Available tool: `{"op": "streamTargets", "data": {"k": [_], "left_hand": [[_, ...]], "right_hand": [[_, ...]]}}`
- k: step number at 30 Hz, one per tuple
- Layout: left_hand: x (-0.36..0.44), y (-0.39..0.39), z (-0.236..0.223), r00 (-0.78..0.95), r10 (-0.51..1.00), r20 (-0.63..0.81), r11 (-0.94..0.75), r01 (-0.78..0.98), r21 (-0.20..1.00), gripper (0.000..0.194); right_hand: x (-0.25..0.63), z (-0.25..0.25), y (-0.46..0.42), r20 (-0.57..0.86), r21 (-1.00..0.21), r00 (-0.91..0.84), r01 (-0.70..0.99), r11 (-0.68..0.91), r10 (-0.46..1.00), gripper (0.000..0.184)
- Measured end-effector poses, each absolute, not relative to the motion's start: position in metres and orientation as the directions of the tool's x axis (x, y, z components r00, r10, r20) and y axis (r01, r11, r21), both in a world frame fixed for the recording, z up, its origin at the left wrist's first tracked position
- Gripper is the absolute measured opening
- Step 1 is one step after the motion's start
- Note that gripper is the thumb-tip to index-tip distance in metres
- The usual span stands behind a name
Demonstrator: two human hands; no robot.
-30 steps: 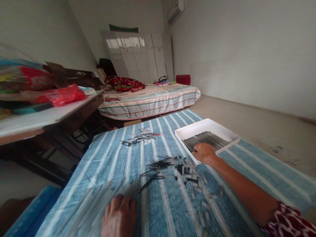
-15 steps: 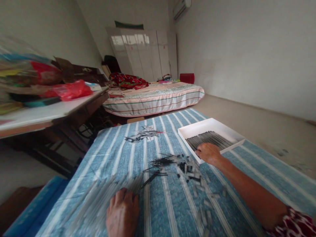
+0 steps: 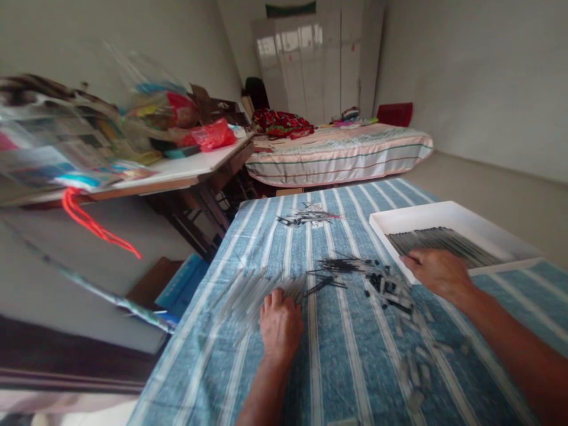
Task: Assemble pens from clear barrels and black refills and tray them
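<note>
My left hand (image 3: 280, 325) lies palm down at the right end of a spread of thin clear tubes (image 3: 248, 293). Its fingers are curled together over them, and the fingertips are hidden. Over the near left edge of a shallow white box (image 3: 402, 269) is my right hand (image 3: 437, 273), fingers closed in a pinch; what they hold, if anything, cannot be made out. Slim grey pen-like sticks (image 3: 448, 242) lie side by side in that box. Between my hands are thin black sticks (image 3: 341, 264) and a scatter of short black and clear cap-like pieces (image 3: 393, 290).
A blue striped cloth (image 3: 337, 367) covers the table. Farther back lies a small pile of dark thin parts (image 3: 308, 216). To the left, a cluttered side table (image 3: 177, 171) holds bags, with a red cord (image 3: 95, 222) hanging down. Beyond stands a bed (image 3: 341, 157).
The view has swung left, so everything sits farther right in the picture. My left hand stays at the clear tubes and my right hand at the box edge.
</note>
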State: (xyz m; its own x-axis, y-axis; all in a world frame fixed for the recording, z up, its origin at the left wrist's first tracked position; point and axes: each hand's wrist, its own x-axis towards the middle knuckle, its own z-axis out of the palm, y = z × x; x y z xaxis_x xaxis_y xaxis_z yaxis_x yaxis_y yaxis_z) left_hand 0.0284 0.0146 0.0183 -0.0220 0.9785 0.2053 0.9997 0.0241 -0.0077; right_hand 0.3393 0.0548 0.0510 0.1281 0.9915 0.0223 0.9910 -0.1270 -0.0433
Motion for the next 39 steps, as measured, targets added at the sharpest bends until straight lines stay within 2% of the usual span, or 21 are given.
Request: {"op": "streamTargets", "data": {"k": [6,9,13,15,17,20,23,27,34,39], "left_hand": [[0.03,0.012,0.015,-0.007,0.976,0.216,0.011,1.0,-0.016,0.017],[0.027,0.012,0.008,0.027,0.96,0.28,-0.025,1.0,-0.012,0.017],[0.022,0.014,-0.001,0.041,0.913,0.406,-0.112,0.982,0.154,0.021],[0.021,0.015,-0.001,0.033,0.917,0.397,-0.141,0.959,0.246,0.022],[0.023,0.014,0.002,0.034,0.943,0.33,-0.131,0.952,0.276,0.019],[0.027,0.011,0.012,-0.002,0.977,0.212,-0.043,0.978,0.205,0.011],[0.03,0.01,0.02,-0.081,0.987,0.138,0.067,0.993,0.102,0.012],[0.03,0.01,0.021,-0.085,0.994,0.066,0.082,0.996,0.048,0.017],[0.031,0.012,0.016,-0.013,0.995,0.095,0.015,1.0,-0.013,0.021],[0.032,0.012,0.014,0.05,0.99,0.135,-0.05,0.999,-0.002,0.023]], "right_hand": [[0.286,0.047,0.04,0.032,-0.134,-0.199,0.97,0.201,0.98,0.033],[0.255,0.043,0.039,-0.006,-0.126,-0.309,0.944,0.306,0.951,0.026],[0.223,0.032,0.045,-0.037,-0.047,-0.407,0.913,0.405,0.913,0.025],[0.213,0.024,0.05,-0.06,-0.018,-0.432,0.902,0.431,0.9,0.024],[0.208,0.019,0.055,-0.083,-0.007,-0.439,0.898,0.44,0.894,0.022],[0.205,0.015,0.059,-0.096,-0.004,-0.447,0.893,0.449,0.889,0.02],[0.204,0.016,0.059,-0.115,0.004,-0.452,0.89,0.456,0.884,0.019],[0.204,0.021,0.055,-0.133,0.013,-0.453,0.889,0.458,0.882,0.019],[0.21,0.031,0.041,-0.089,0.011,-0.438,0.898,0.441,0.894,0.024],[0.214,0.035,0.036,-0.04,0.0,-0.451,0.893,0.451,0.892,0.023]]}}
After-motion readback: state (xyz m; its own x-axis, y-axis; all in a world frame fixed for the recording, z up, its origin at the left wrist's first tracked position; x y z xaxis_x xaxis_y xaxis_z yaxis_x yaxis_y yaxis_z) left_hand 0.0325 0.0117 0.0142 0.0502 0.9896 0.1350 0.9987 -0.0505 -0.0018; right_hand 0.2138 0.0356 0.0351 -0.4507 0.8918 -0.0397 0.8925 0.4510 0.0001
